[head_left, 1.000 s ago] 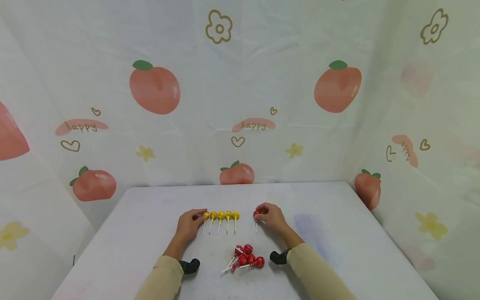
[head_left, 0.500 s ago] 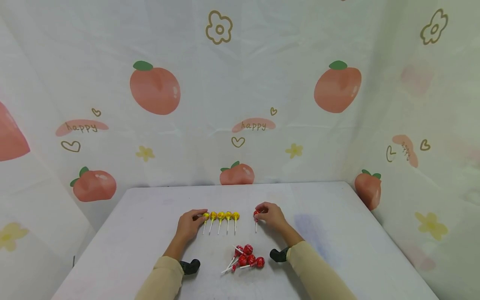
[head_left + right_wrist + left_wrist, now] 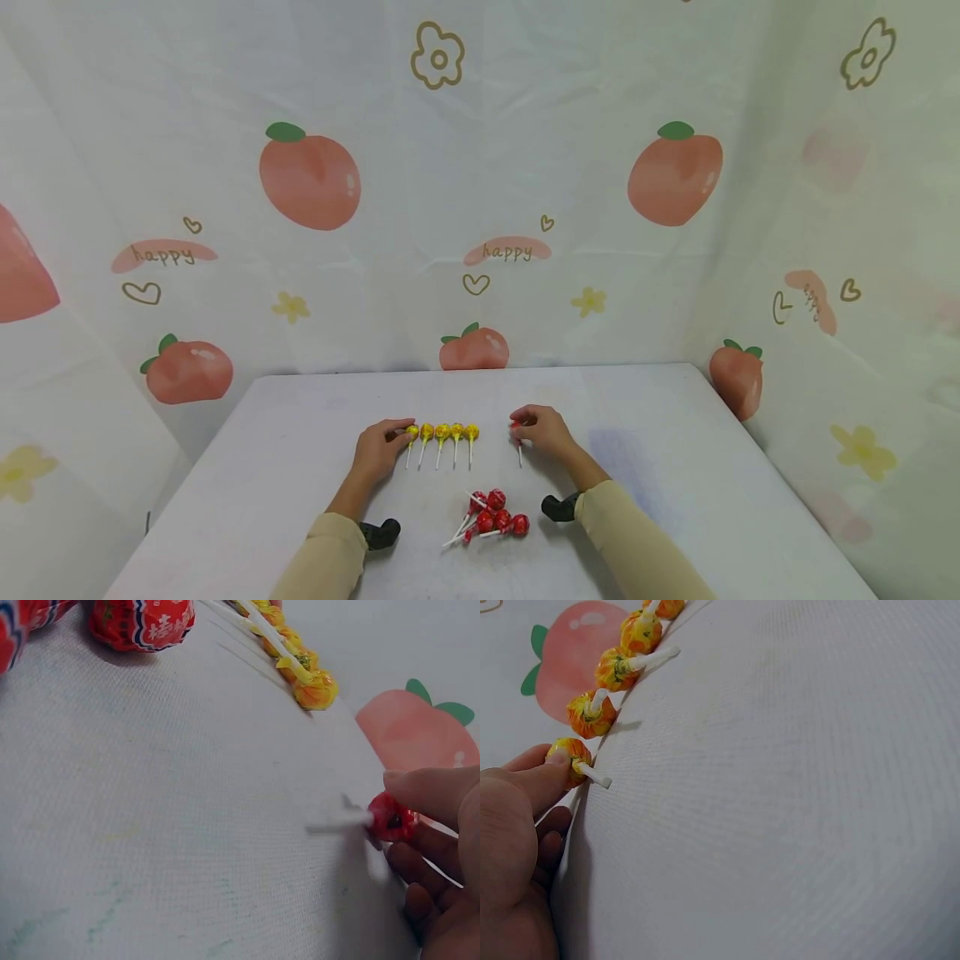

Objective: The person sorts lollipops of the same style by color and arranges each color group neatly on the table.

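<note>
Several yellow lollipops (image 3: 442,431) lie in a row on the white table, sticks toward the person. At the row's left end my left hand (image 3: 377,448) pinches the outermost yellow lollipop (image 3: 576,761) by its head, thumb on the wrapper. To the right of the row, with a gap between, my right hand (image 3: 546,432) holds a red lollipop (image 3: 391,817) by its head between thumb and fingers. Its white stick points toward the person. Nearer the person lies a loose pile of red lollipops (image 3: 497,518), sticks pointing different ways.
The white table (image 3: 300,467) reaches back to a patterned cloth backdrop (image 3: 480,167); another cloth side stands at the right. A black wrist camera (image 3: 380,533) sits at the left sleeve, and another black wrist camera (image 3: 558,508) at the right one.
The red lollipop in my right hand has shifted slightly to the right, its stick now a little tilted. My left hand and the yellow row have not moved.
</note>
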The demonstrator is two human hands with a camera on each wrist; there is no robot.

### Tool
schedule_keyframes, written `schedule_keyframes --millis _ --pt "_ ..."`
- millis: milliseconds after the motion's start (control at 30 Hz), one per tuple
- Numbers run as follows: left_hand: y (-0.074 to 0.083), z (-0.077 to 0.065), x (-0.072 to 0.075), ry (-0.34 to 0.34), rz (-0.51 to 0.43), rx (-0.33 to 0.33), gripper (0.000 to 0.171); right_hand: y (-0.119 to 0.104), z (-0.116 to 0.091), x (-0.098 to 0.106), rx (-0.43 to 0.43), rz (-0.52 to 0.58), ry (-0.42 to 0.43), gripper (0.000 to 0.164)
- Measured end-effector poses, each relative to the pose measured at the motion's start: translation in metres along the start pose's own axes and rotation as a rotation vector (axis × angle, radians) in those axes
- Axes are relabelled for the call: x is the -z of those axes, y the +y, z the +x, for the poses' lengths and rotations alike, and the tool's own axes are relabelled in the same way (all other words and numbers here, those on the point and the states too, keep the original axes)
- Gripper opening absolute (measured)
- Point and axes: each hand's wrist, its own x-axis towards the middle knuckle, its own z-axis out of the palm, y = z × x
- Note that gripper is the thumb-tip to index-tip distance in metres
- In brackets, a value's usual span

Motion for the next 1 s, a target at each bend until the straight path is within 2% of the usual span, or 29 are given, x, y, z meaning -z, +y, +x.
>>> schedule_keyframes --millis 433,800,1000 --pt "0.0020 -0.0011 0.0008 0.000 -0.002 0.010 0.029 0.0003 -0.0022 0.0009 -0.017 -0.020 -0.017 0.021" --pt "0.0026 -0.0001 0.0013 -0.001 -0.009 0.010 0.030 -0.0001 -0.0042 -0.0041 0.007 -0.055 0.048 0.019" --pt "0.0017 0.0001 0.0015 0.000 -0.011 0.009 0.029 -0.0017 -0.0060 -0.0044 0.003 -0.054 0.052 0.019"
